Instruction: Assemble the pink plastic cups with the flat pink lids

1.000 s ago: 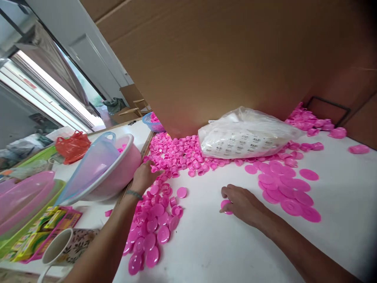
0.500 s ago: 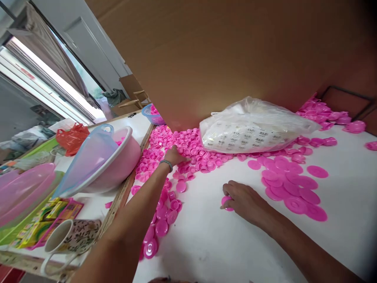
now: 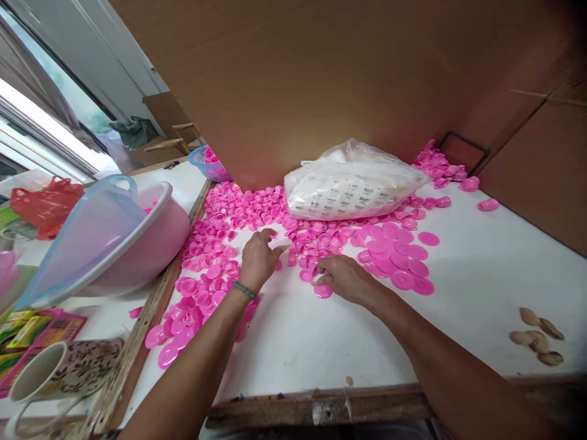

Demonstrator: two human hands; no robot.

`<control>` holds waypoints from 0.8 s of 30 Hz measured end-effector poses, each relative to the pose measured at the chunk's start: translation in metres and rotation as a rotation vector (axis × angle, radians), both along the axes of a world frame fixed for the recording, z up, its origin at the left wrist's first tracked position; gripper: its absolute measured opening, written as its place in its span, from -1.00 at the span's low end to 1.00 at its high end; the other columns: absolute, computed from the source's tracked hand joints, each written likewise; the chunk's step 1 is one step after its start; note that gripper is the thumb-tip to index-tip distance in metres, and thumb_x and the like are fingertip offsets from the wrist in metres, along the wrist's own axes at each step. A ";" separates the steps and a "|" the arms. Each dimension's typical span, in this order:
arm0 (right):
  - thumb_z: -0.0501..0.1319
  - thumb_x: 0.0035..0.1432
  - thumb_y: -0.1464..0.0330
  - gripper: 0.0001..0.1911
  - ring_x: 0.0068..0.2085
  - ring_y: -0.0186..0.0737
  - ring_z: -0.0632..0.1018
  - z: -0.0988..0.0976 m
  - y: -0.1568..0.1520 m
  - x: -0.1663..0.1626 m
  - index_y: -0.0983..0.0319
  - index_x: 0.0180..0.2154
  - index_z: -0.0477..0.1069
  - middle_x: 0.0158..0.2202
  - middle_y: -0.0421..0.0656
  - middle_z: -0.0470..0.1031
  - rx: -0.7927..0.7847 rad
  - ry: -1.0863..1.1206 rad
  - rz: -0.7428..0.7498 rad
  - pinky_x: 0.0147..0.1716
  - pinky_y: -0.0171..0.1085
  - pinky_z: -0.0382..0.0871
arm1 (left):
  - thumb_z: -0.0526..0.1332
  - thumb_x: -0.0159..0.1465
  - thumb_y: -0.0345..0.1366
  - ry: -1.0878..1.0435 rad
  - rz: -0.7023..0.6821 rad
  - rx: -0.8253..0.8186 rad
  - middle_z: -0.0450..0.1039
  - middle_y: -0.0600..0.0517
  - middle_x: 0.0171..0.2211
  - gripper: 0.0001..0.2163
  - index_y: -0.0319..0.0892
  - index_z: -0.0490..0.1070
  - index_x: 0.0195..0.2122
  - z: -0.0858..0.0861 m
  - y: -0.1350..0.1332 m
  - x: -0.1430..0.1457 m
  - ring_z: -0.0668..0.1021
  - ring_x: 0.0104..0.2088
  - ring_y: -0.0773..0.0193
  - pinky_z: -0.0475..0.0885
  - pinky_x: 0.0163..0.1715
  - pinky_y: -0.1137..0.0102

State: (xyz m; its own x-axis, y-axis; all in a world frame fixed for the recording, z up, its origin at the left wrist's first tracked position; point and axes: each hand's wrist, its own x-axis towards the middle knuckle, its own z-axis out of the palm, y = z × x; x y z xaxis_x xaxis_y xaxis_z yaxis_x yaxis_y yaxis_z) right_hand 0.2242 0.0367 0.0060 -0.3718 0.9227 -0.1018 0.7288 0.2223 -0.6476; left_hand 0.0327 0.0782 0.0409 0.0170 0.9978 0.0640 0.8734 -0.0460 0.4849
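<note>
My left hand (image 3: 259,259), with a beaded bracelet at its wrist, is low over the white table, thumb spread away from bent fingers. A small pink plastic piece shows by its fingertips, and loose pink toy cups (image 3: 324,242) lie just beyond. Close to its right, my right hand (image 3: 345,278) reaches in with curled fingers and a gap between thumb and forefinger. Beneath that thumb a pink toy saucer (image 3: 323,292) lies flat on the table. A spread of larger pink discs (image 3: 402,280) lies to the right of this hand.
A large cardboard box (image 3: 321,79) and a white plastic bag (image 3: 353,186) stand behind the pink pieces. Left of a wooden edge (image 3: 137,330) are a pink basin (image 3: 165,244) and a flowered mug (image 3: 87,366). Several brown shells (image 3: 539,339) lie at right.
My left hand has come back toward me and rightward, baring a white patch among the pink cups. My right hand has moved slightly forward past the saucer. The view has swung right.
</note>
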 end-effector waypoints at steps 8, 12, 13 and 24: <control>0.15 0.10 0.48 -0.91 -0.36 -0.32 0.33 -0.008 -0.002 -0.024 0.26 -0.42 0.40 -0.39 -0.18 0.32 0.393 -0.074 0.107 -0.55 -0.37 0.03 | 0.22 0.11 -0.22 -0.035 -0.105 -0.192 0.44 0.05 -0.43 -0.83 -0.18 0.37 -0.32 -0.018 -0.072 0.005 0.46 -0.45 0.30 0.24 -0.50 0.45; 0.10 0.15 0.47 -0.78 -0.37 -0.33 0.32 -0.011 0.005 -0.019 0.27 -0.52 0.41 -0.42 -0.17 0.31 0.408 -0.099 0.059 -0.54 -0.36 0.07 | 0.26 0.05 -0.13 -0.051 -0.178 -0.117 0.42 0.00 -0.34 -0.70 -0.20 0.32 -0.27 -0.033 -0.081 0.025 0.45 -0.40 0.25 0.27 -0.44 0.41; 0.11 0.14 0.47 -0.79 -0.37 -0.33 0.32 -0.010 0.007 -0.015 0.27 -0.51 0.42 -0.41 -0.17 0.32 0.415 -0.088 0.033 -0.54 -0.36 0.08 | 0.27 0.04 -0.10 -0.060 -0.195 -0.083 0.41 -0.01 -0.32 -0.66 -0.20 0.31 -0.25 -0.037 -0.081 0.029 0.45 -0.38 0.24 0.28 -0.43 0.40; 0.12 0.15 0.40 -0.77 -0.43 -0.35 0.38 0.017 -0.005 0.008 0.26 -0.53 0.40 -0.42 -0.17 0.38 0.466 0.251 -0.038 -0.46 -0.34 0.23 | 0.30 0.03 -0.23 -0.155 -0.249 -0.025 0.36 0.05 -0.36 -0.76 -0.18 0.32 -0.32 -0.062 -0.071 0.036 0.40 -0.44 0.33 0.25 -0.45 0.44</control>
